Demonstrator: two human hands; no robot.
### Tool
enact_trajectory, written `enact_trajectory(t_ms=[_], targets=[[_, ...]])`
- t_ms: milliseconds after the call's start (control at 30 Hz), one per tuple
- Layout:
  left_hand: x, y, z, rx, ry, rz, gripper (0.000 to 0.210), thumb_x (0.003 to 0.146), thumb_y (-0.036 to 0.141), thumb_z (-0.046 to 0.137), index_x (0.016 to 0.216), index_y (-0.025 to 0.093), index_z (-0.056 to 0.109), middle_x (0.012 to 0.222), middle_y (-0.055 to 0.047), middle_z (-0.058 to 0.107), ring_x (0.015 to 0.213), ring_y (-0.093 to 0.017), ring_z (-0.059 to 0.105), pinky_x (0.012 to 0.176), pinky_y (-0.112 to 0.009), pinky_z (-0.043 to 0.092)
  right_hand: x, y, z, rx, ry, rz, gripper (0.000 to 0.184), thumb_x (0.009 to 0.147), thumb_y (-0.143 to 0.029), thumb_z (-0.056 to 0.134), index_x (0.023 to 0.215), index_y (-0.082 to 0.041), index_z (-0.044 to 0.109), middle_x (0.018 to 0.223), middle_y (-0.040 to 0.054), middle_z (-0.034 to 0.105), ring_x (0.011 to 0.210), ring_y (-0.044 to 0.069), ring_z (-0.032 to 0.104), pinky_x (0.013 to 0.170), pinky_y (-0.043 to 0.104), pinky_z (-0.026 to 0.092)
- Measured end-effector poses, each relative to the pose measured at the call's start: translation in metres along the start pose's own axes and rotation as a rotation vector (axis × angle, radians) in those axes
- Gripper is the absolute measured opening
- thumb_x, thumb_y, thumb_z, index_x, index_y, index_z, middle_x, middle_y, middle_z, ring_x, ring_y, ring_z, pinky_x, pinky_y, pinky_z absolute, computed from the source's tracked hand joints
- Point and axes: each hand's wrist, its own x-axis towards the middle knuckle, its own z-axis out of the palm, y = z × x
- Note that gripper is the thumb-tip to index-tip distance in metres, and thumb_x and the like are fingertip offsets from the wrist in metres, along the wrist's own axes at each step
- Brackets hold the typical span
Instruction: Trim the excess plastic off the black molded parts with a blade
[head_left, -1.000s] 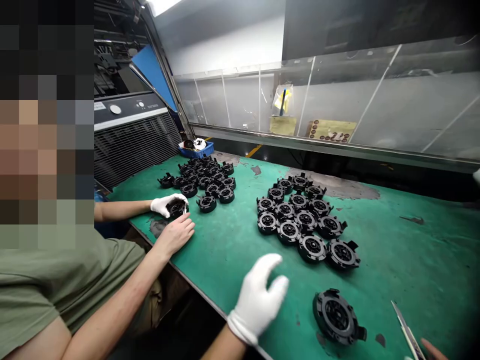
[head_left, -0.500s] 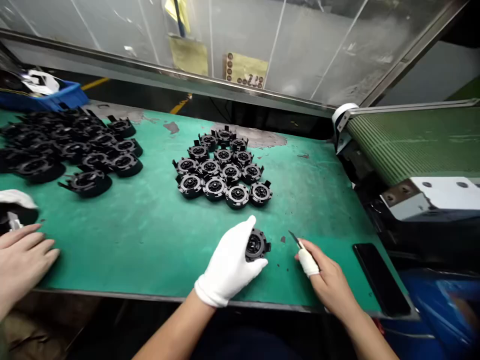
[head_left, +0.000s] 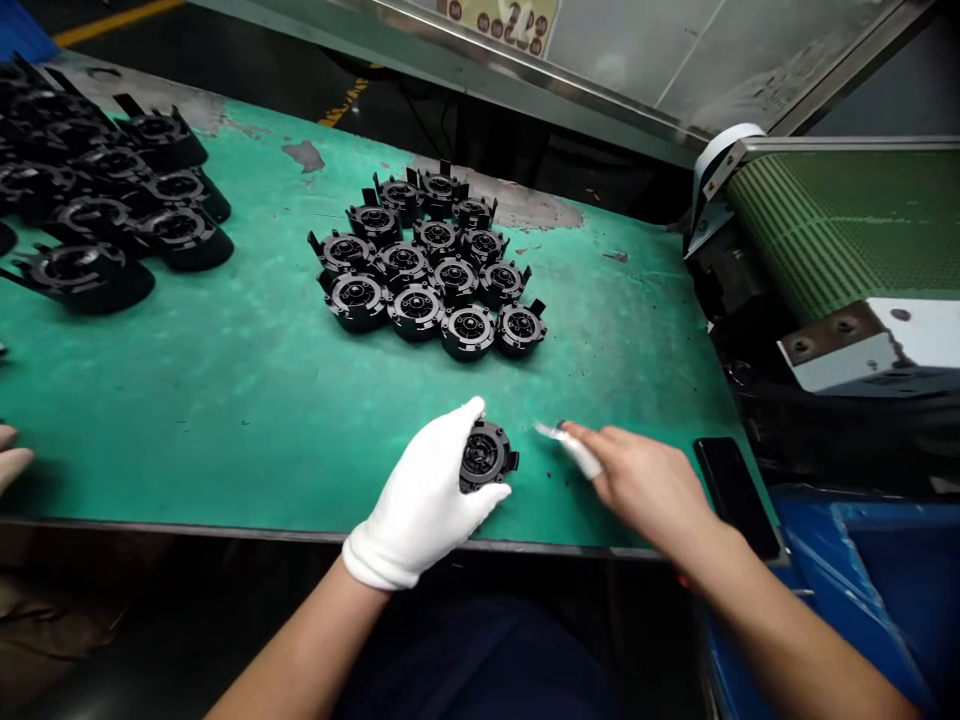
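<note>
- Gripping a round black part (head_left: 484,455), we are curling our gloved left hand (head_left: 420,490) around its left side, fingers far, thumb near; a small tab is pointing right.
- We are holding this part at the near middle of the green table (head_left: 262,400); we cannot tell whether it is touching the surface.
- Just to the right, we are closing our bare right hand (head_left: 652,480) on a slim knife (head_left: 551,431), its blurred tip pointing left, apart from the part.
- Beyond, we are seeing a cluster of similar parts (head_left: 454,275), and a second group (head_left: 180,235) at far left.
- A phone (head_left: 735,495) is lying near the right edge.
</note>
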Motion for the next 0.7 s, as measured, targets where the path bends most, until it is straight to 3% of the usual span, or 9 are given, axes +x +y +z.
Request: enact_trajectory(t_ms=[100, 200, 267, 333, 500, 567, 700], targets=[[0.000, 0.000, -0.001, -0.006, -0.003, -0.014, 0.095, 0.078, 0.041, 0.078, 0.155, 0.022, 0.025, 0.152, -0.012, 0.047, 0.140, -0.032, 0.046, 0.119, -0.047, 0.040, 0.005, 0.018, -0.003, -0.021, 0.065, 0.115, 0.044, 0.093, -0.021, 0.047, 0.133, -0.030, 0.065, 0.113, 0.0048, 0.075, 0.090, 0.026, 0.071, 0.066, 0.033, 0.053], [0.000, -0.001, -0.001, -0.017, 0.009, 0.005, 0.095, 0.078, 0.043, 0.078, 0.155, 0.023, 0.025, 0.152, -0.012, 0.047, 0.140, -0.034, 0.046, 0.118, -0.050, 0.041, -0.004, 0.007, -0.010, 0.171, 0.032, -0.085, 0.045, 0.095, -0.020, 0.045, 0.135, -0.031, 0.062, 0.119, 0.0022, 0.073, 0.099, 0.021, 0.070, 0.081, 0.030, 0.054], [0.000, -0.002, 0.000, -0.022, 0.024, 0.012, 0.095, 0.078, 0.044, 0.078, 0.155, 0.023, 0.025, 0.151, -0.012, 0.047, 0.139, -0.033, 0.047, 0.117, -0.050, 0.042, -0.010, -0.009, -0.013, 0.244, -0.028, -0.202, 0.044, 0.097, -0.022, 0.045, 0.136, -0.031, 0.062, 0.108, 0.0023, 0.074, 0.092, 0.019, 0.070, 0.080, 0.029, 0.053], [-0.001, -0.003, 0.001, -0.023, 0.034, 0.017, 0.095, 0.077, 0.043, 0.078, 0.154, 0.023, 0.026, 0.151, -0.013, 0.048, 0.139, -0.032, 0.048, 0.116, -0.049, 0.043, -0.012, -0.020, -0.014, 0.184, -0.062, -0.231, 0.043, 0.097, -0.024, 0.046, 0.137, -0.033, 0.061, 0.097, 0.0019, 0.074, 0.084, 0.020, 0.070, 0.075, 0.029, 0.053], [-0.001, -0.002, 0.002, -0.044, 0.033, 0.013, 0.095, 0.075, 0.043, 0.079, 0.154, 0.021, 0.030, 0.151, -0.014, 0.049, 0.140, -0.032, 0.047, 0.117, -0.050, 0.041, 0.000, 0.002, -0.006, -0.048, 0.103, 0.058, 0.046, 0.092, -0.021, 0.049, 0.136, -0.030, 0.063, 0.101, 0.0072, 0.075, 0.080, 0.028, 0.071, 0.062, 0.034, 0.054], [0.003, -0.004, -0.008, -0.084, -0.033, 0.027, 0.095, 0.075, 0.038, 0.079, 0.155, 0.023, 0.030, 0.152, -0.012, 0.048, 0.140, -0.031, 0.048, 0.118, -0.048, 0.041, -0.002, 0.011, -0.004, -0.018, 0.139, 0.081, 0.045, 0.093, -0.018, 0.047, 0.133, -0.027, 0.065, 0.112, 0.0075, 0.075, 0.090, 0.028, 0.072, 0.070, 0.037, 0.057], [0.009, -0.022, -0.051, -0.114, -0.323, 0.176, 0.079, 0.082, 0.027, 0.070, 0.152, 0.037, 0.036, 0.158, 0.002, 0.041, 0.143, -0.025, 0.044, 0.120, -0.044, 0.038, -0.022, 0.002, 0.002, 0.100, 0.152, -0.010, 0.041, 0.096, -0.021, 0.047, 0.133, -0.029, 0.063, 0.127, 0.0011, 0.071, 0.107, 0.023, 0.070, 0.091, 0.035, 0.057]])
